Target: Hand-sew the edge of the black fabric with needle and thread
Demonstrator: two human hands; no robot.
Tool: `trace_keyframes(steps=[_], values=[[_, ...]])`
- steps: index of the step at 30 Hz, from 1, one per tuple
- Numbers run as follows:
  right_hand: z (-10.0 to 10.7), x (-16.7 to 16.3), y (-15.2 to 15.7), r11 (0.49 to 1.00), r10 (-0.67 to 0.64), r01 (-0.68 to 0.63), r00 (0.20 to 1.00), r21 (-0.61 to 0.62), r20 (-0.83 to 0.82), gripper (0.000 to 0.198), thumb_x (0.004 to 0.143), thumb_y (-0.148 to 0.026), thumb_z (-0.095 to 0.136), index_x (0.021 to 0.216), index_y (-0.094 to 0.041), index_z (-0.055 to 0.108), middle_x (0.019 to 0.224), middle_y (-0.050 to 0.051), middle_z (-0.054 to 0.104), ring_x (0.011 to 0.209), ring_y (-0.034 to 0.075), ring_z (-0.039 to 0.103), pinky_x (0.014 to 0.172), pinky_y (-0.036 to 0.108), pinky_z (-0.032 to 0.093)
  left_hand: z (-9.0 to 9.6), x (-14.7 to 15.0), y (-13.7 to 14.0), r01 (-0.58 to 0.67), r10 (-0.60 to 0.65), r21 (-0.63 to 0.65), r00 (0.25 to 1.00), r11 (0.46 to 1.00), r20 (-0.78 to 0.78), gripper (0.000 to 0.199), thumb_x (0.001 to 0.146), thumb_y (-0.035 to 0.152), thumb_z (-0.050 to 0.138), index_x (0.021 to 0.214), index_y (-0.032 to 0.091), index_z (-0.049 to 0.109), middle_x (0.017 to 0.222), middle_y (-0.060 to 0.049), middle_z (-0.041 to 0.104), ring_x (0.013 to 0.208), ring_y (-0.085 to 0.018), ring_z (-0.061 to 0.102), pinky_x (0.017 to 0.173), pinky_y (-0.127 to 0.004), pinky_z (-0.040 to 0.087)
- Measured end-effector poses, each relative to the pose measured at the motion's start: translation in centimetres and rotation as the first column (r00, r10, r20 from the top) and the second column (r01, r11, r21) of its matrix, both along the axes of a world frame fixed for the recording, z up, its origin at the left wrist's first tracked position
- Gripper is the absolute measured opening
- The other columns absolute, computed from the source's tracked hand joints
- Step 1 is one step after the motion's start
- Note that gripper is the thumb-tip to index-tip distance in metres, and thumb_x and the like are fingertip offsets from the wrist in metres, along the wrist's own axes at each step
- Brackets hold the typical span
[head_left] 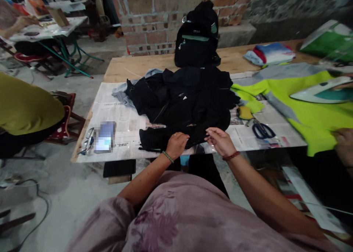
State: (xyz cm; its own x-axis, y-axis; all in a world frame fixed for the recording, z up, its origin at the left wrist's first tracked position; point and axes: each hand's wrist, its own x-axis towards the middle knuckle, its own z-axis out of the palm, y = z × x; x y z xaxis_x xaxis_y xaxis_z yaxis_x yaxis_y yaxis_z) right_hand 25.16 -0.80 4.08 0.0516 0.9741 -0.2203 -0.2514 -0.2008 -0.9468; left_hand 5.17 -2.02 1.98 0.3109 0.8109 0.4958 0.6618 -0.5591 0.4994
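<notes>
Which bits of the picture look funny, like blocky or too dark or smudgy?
In the head view, a phone-like thing is hidden under blocky squares, brightest low down; in that same head view, the black clothes are so dark that many folds melt together; near the head view's right edge, the green-and-white bag looks smudgy.

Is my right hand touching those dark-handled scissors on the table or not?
Apart. The head view shows it plainly: bare newspaper is visible between your right hand and the scissors.
</notes>
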Motion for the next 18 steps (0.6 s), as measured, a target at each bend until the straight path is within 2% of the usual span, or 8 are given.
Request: trace_keyframes(steps=[3, 7, 12, 18], values=[[-0.7, -0.5, -0.3, 0.997, -0.064, 0.061, 0.996, 0.041, 0.058, 0.034, 0.057, -0.041, 0.073, 0.078, -0.017, 0.062, 0.067, -0.002, 0.057, 0.051, 0.009, 0.057, 0.040, 0.017, 0.036, -0.2, 0.1, 0.0, -0.043, 0.043, -0.019, 0.999, 0.999, -0.006, 0.019, 0.084, 0.016, 0.046, 0.090, 0.018, 0.064, 0.082, -0.004, 0.063, 0.080, -0.013, 0.058, 0.076, -0.026, 0.046], [-1.7, -0.9, -0.6, 0.994, -0.110, 0.109, 0.992, 0.021, 0.065, 0.034, 0.056, -0.040, 0.073, 0.078, -0.017, 0.061, 0.072, -0.001, 0.059, 0.053, 0.009, 0.057, 0.042, 0.018, 0.038, 0.0, -0.1, -0.3, -0.025, 0.025, -0.080, 1.000, 0.996, 0.001, 0.016, 0.084, 0.022, 0.049, 0.089, 0.020, 0.065, 0.084, -0.003, 0.064, 0.079, -0.011, 0.059, 0.073, -0.023, 0.047], [-2.4, -1.0, -1.0, 0.992, -0.126, 0.127, 0.991, -0.009, 0.037, 0.035, 0.056, -0.040, 0.072, 0.079, -0.016, 0.060, 0.068, -0.002, 0.058, 0.051, 0.009, 0.057, 0.042, 0.019, 0.040, -0.6, -0.2, -0.2, -0.018, 0.020, -0.164, 1.000, 0.986, 0.010, 0.013, 0.077, 0.031, 0.061, 0.082, 0.020, 0.067, 0.078, -0.002, 0.064, 0.071, -0.010, 0.059, 0.066, -0.021, 0.047], [-2.9, 0.0, -1.1, 0.983, -0.128, 0.139, 0.987, -0.121, 0.095, 0.040, 0.055, -0.044, 0.070, 0.082, -0.017, 0.056, 0.070, -0.002, 0.056, 0.044, 0.009, 0.055, 0.033, 0.017, 0.033, -2.0, -0.6, 0.0, 0.036, -0.001, -0.185, 0.983, 0.982, 0.183, 0.009, 0.077, 0.024, 0.061, 0.079, 0.018, 0.068, 0.075, -0.002, 0.064, 0.069, -0.010, 0.059, 0.065, -0.022, 0.048]])
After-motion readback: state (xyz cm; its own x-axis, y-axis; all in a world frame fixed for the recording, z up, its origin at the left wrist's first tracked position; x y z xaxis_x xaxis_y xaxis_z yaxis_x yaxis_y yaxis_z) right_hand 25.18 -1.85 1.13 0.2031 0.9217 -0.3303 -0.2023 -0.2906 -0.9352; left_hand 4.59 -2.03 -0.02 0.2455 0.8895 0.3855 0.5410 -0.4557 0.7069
